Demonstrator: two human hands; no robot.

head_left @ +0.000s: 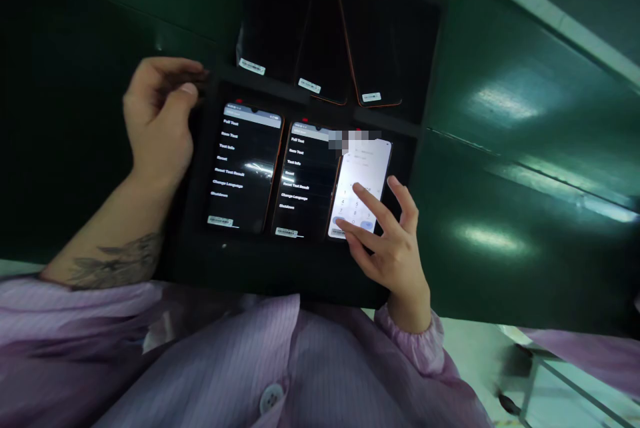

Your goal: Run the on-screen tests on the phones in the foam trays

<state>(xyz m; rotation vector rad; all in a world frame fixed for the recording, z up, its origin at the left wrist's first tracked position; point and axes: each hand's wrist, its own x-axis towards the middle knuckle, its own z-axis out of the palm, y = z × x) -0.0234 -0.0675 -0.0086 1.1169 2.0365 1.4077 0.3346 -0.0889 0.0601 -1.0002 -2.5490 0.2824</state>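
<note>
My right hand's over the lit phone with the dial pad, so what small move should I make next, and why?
Probably tap a number on the dial pad with your right hand. That hand is already over the numbers, and the right-hand lit phone shows a dialer, while the left lit phone and middle lit phone show a test menu.

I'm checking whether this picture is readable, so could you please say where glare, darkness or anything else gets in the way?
In the head view, glare patches whiten the right of the green table; a reflected streak crosses the left lit phone; the upper phones nearly vanish in darkness; a pixelated patch covers the top left corner of the right lit phone.
</note>
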